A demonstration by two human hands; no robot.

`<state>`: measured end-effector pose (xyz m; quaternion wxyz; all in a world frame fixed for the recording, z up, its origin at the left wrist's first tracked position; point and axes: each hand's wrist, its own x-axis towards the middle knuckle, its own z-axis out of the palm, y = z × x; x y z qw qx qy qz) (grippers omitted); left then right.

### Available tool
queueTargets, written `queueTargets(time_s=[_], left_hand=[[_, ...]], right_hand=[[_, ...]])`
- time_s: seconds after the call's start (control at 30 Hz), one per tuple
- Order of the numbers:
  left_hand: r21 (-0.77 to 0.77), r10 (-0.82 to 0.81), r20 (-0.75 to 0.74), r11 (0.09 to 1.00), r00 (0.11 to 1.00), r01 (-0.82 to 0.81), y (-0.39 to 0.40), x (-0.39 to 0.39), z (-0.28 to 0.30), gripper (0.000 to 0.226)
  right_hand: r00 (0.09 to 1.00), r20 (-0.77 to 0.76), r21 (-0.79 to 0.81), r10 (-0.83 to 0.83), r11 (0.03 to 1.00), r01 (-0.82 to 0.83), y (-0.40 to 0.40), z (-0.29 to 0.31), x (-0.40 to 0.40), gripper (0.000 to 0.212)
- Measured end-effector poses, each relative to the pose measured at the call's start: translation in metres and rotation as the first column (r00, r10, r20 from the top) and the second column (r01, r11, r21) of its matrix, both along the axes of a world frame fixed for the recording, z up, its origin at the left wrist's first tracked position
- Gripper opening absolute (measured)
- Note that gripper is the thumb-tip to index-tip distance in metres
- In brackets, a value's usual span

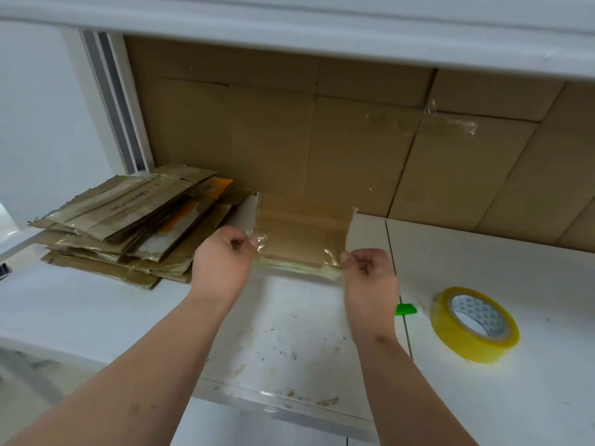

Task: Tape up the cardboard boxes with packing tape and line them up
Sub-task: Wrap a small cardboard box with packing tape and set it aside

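A small flattened cardboard box (299,233), glossy with old tape, lies on the white table near the back. My left hand (225,255) pinches its near left corner between thumb and curled fingers. My right hand (367,272) pinches its near right corner the same way. A roll of yellowish clear packing tape (476,323) lies flat on the table to the right of my right hand, untouched.
A stack of several flattened, taped boxes (128,226) sits at the back left. Large cardboard sheets (354,140) line the wall behind. A small green object (406,309) lies by the table seam. The white table (289,342) is stained near its front edge.
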<state>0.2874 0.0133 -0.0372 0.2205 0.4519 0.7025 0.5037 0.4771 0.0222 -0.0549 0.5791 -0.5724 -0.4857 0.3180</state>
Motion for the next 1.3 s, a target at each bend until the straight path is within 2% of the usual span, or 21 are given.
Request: queueTargets(time_s=[0.1, 0.17, 0.27, 0.33, 0.4, 0.5, 0.6, 0.7, 0.8, 0.9, 0.93, 1.0, 1.07, 1.17, 1.23, 1.27, 1.3], left_hand=[[-0.055, 0.013, -0.096, 0.998, 0.995, -0.018, -0.005, -0.003, -0.015, 0.017], [-0.083, 0.01, -0.159, 0.996, 0.987, -0.023, -0.008, -0.003, -0.021, 0.019], [-0.075, -0.002, -0.259, 0.997, 0.966, -0.018, -0.007, -0.002, -0.025, 0.021], [-0.044, -0.009, -0.319, 0.999, 0.948, -0.005, -0.007, 0.0, -0.026, 0.021], [0.003, -0.004, -0.362, 1.0, 0.932, 0.006, -0.008, 0.002, -0.028, 0.021], [0.026, 0.024, -0.333, 1.0, 0.943, -0.016, -0.01, 0.003, -0.032, 0.019], [0.008, 0.049, -0.208, 0.999, 0.977, -0.048, -0.01, 0.007, -0.031, 0.009], [-0.032, 0.074, -0.076, 0.997, 0.994, -0.077, -0.007, 0.007, -0.03, 0.013], [-0.032, 0.092, -0.14, 0.995, 0.986, -0.097, -0.005, 0.006, -0.033, 0.005], [0.016, 0.12, -0.22, 0.993, 0.968, -0.12, -0.007, 0.009, -0.038, 0.015], [0.006, 0.113, -0.249, 0.993, 0.962, -0.115, -0.008, 0.01, -0.04, 0.018], [-0.122, 0.045, -0.296, 0.989, 0.954, -0.085, -0.008, 0.01, -0.047, 0.03], [-0.282, -0.018, -0.245, 0.958, 0.969, -0.053, -0.01, 0.01, -0.051, 0.04], [-0.359, -0.034, -0.089, 0.934, 0.995, 0.0, -0.009, 0.015, -0.051, 0.049], [-0.314, -0.002, 0.088, 0.949, 0.996, 0.03, -0.006, 0.019, -0.047, 0.054], [-0.288, 0.014, 0.198, 0.957, 0.98, 0.044, -0.005, 0.021, -0.045, 0.06], [-0.269, 0.022, 0.293, 0.961, 0.956, 0.06, -0.002, 0.02, -0.043, 0.065]], right_hand=[[0.99, 0.136, 0.011, 0.042, 0.999, -0.044, -0.008, -0.012, -0.007, 0.012], [0.976, 0.215, 0.024, 0.039, 0.999, -0.045, -0.012, -0.023, -0.008, 0.007], [0.94, 0.34, 0.087, 0.008, 0.995, -0.04, -0.015, -0.035, -0.005, 0.011], [0.932, 0.363, 0.133, -0.01, 0.99, -0.041, -0.016, -0.038, -0.002, 0.009], [0.939, 0.343, 0.097, 0.009, 0.994, -0.045, -0.016, -0.037, 0.0, 0.013], [0.972, 0.219, -0.074, 0.087, 0.995, -0.072, -0.015, -0.029, 0.003, 0.02], [0.991, 0.072, -0.113, 0.115, 0.988, -0.106, -0.015, -0.024, 0.003, 0.028], [0.986, -0.06, -0.138, 0.159, 0.976, -0.166, -0.014, -0.025, 0.004, 0.029], [0.973, -0.121, -0.137, 0.198, 0.967, -0.214, -0.015, -0.027, 0.004, 0.016], [0.947, -0.183, -0.147, 0.264, 0.945, -0.291, -0.012, -0.03, 0.007, 0.012], [0.941, -0.174, -0.163, 0.292, 0.933, -0.32, -0.011, -0.032, 0.008, 0.013], [0.931, -0.09, -0.239, 0.354, 0.9, -0.365, -0.009, -0.04, 0.008, 0.015], [0.923, -0.021, -0.315, 0.383, 0.874, -0.37, -0.006, -0.045, 0.008, 0.016], [0.921, 0.034, -0.314, 0.388, 0.879, -0.359, 0.0, -0.045, 0.008, 0.045], [0.891, 0.184, -0.299, 0.415, 0.887, -0.352, 0.005, -0.044, 0.007, 0.084], [0.857, 0.295, -0.28, 0.423, 0.895, -0.346, 0.008, -0.046, 0.008, 0.098], [0.797, 0.439, -0.267, 0.415, 0.907, -0.326, 0.013, -0.047, 0.01, 0.101]])
